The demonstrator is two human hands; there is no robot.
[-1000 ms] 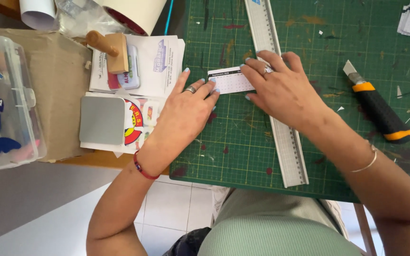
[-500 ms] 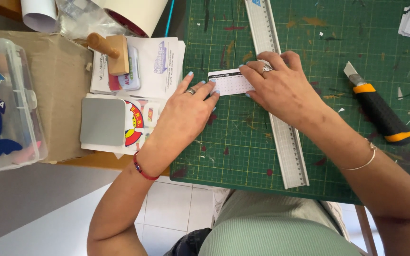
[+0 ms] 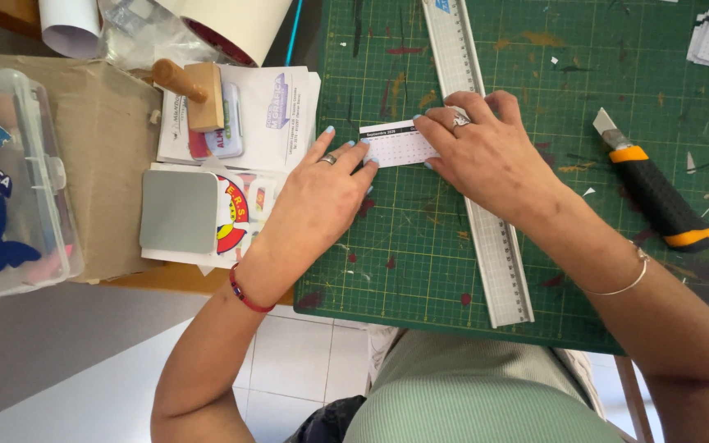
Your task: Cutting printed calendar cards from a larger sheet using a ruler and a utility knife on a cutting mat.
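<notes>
Two hands meet over a small white printed card (image 3: 398,143) lying flat on the green cutting mat (image 3: 535,205) that covers the bench. We see the left hand (image 3: 322,193) pressing its fingertips (image 3: 368,161) onto the card's left end, palm down and fingers spread, so that nothing is clasped; the card is merely pinned. The right hand (image 3: 486,152) likewise lies flat, its fingers covering the card's right end and crossing the long metal ruler (image 3: 478,164), which runs up the mat just beside the card. This arrangement, we judge, steadies card and ruler together against the mat's grid. Neither grip is closed on anything. A utility knife (image 3: 654,193) with black-and-orange handle rests untouched to the right, well apart from both hands. Left of the mat lie printed sheets (image 3: 276,111), a wooden-handled stamp (image 3: 194,90), a grey square pad (image 3: 178,211) and a clear plastic box (image 3: 10,180).
</notes>
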